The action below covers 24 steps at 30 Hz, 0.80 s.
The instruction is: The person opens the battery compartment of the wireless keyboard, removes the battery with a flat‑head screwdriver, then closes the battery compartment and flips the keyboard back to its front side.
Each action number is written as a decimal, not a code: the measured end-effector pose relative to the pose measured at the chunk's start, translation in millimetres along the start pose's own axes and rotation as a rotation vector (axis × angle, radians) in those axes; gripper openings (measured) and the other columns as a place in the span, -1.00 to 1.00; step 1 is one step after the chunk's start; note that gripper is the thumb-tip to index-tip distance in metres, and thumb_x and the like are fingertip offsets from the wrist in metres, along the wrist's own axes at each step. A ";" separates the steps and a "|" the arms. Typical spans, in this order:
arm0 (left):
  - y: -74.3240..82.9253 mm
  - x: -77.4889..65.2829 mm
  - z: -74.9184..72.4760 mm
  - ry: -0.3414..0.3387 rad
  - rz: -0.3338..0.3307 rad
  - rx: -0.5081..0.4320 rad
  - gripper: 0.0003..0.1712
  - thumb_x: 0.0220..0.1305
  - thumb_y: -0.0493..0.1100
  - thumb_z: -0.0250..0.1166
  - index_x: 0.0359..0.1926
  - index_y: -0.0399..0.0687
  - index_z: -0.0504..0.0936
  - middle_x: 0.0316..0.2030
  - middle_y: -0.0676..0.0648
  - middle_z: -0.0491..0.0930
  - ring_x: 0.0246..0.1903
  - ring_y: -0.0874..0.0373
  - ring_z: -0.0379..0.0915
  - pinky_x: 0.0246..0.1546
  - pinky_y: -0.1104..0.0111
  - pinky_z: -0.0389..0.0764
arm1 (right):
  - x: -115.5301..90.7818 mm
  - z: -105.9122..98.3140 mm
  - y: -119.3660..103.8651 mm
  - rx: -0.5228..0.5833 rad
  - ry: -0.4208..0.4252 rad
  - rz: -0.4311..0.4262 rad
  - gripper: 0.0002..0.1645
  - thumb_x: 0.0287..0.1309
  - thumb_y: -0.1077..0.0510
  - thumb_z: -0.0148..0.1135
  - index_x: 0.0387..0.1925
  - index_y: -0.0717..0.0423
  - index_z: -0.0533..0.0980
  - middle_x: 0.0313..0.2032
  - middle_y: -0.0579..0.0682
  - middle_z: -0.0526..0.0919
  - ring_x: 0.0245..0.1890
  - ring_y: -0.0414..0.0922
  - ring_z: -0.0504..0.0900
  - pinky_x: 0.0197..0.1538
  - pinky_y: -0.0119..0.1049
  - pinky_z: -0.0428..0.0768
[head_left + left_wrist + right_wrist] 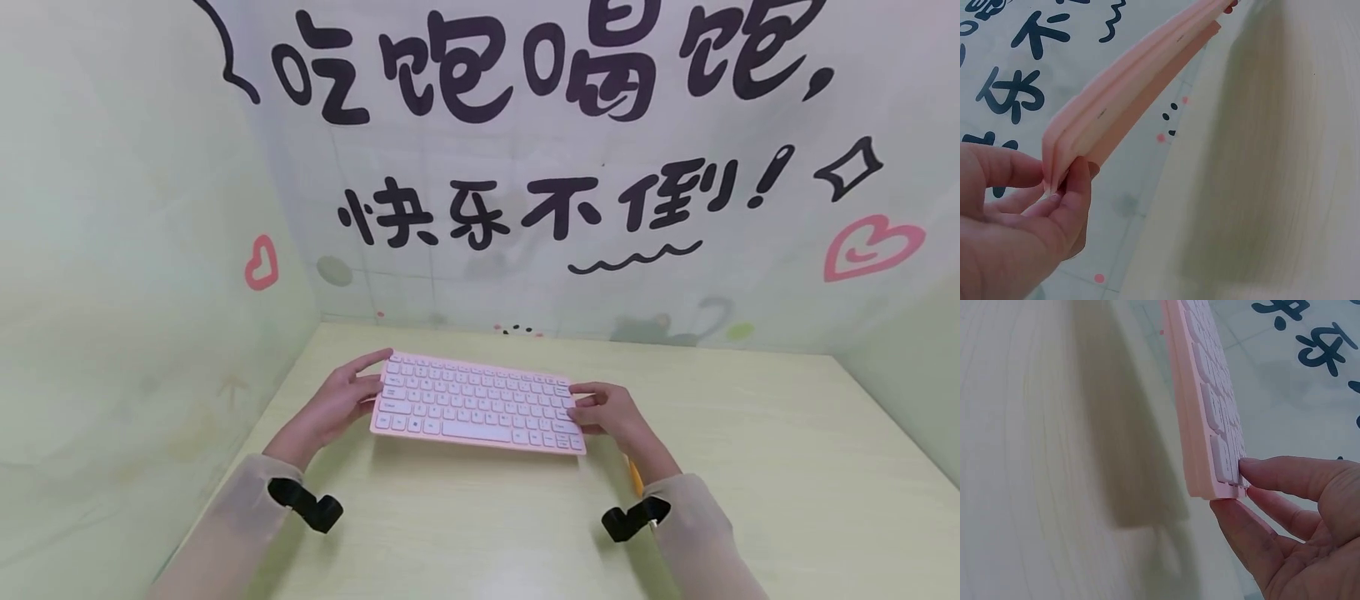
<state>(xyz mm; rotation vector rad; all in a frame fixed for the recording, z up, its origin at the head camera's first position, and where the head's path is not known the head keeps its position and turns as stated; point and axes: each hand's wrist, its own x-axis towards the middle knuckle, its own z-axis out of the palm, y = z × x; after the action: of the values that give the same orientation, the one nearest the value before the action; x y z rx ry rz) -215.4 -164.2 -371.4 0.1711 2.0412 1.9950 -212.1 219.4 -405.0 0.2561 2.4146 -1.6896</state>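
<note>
A pink keyboard [476, 406] with white keys is raised over the table, its key side facing up and toward me. Its front long edge stands off the surface, with a shadow below. At the left short edge, my left hand [337, 410] grips it; the left wrist view shows fingertips [1077, 181] pinching the corner and the pink underside. My right hand [609, 412] pinches the opposite short edge. Seen from the right wrist, one fingertip [1257, 470] lies over the end keys while another finger presses the edge from below.
The pale wood-grain table [480, 517] is bounded by a white printed backdrop [465, 283] behind and pale walls on both sides. An orange object [635, 477] lies partly hidden behind the right forearm. Black camera mounts [318, 510] are strapped at both wrists.
</note>
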 end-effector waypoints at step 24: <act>22.8 -11.5 8.1 0.028 0.039 -0.025 -0.42 0.40 -0.26 -0.11 0.40 0.05 0.04 0.11 -0.27 0.37 -0.32 0.12 0.55 -0.46 0.38 0.58 | 3.7 3.0 -5.9 0.033 -0.044 0.006 -0.43 0.02 0.37 0.27 0.12 0.27 0.39 -0.19 0.19 0.50 -0.38 -0.09 0.58 -0.28 -0.23 0.61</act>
<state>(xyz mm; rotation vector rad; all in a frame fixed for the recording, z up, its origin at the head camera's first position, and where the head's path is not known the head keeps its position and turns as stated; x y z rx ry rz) -204.7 -158.7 -347.5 0.1800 2.0439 2.0572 -217.1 214.7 -401.5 0.2279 2.3540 -1.7152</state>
